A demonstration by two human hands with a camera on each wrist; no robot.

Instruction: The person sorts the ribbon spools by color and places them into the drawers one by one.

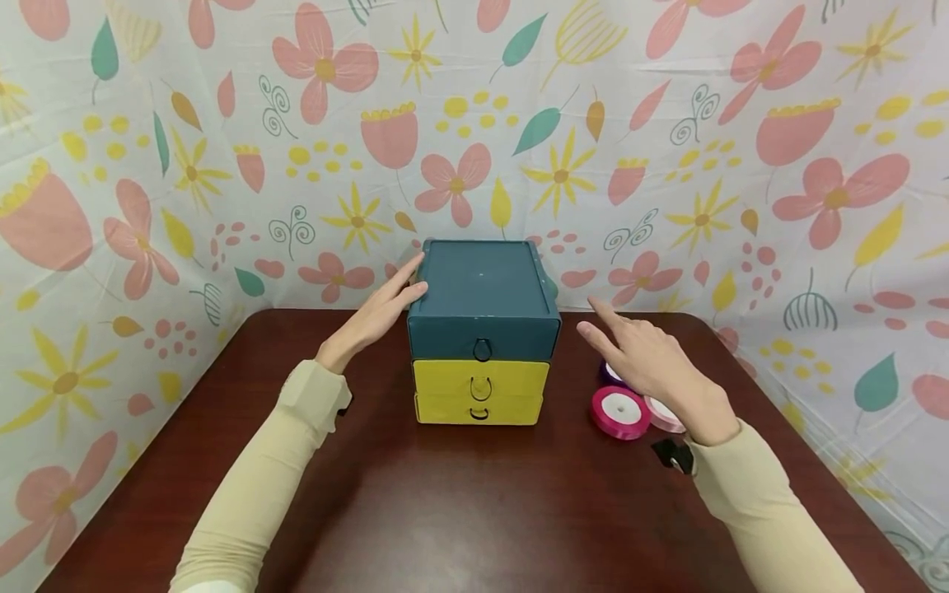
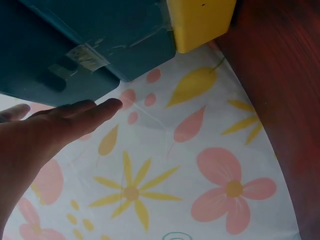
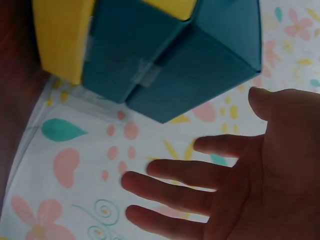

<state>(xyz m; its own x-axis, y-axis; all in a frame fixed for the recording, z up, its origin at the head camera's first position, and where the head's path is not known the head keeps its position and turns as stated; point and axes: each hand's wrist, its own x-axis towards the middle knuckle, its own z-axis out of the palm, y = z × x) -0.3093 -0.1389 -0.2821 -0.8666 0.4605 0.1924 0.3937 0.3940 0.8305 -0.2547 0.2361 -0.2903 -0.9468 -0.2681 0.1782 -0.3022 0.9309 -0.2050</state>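
A small desktop drawer box (image 1: 483,280) stands at the far middle of the table, with a dark teal top part and yellow drawer fronts (image 1: 480,391) below. Black pulls sit on its fronts. Along its left upper side lies my left hand (image 1: 378,311), fingers extended, fingertips right at the teal wall (image 2: 60,65). To the right of the box, my right hand (image 1: 652,354) hovers in the air with fingers spread and nothing in them. The right wrist view shows a gap between those fingers and the box's teal side (image 3: 175,75), where clear tape crosses a seam.
Ribbon spools, one magenta (image 1: 621,412), one pale pink (image 1: 665,414) and one purple (image 1: 614,376), lie under my right hand, partly covered by it. The dark red-brown table (image 1: 474,511) ends at a floral cloth backdrop (image 1: 460,115) behind the box.
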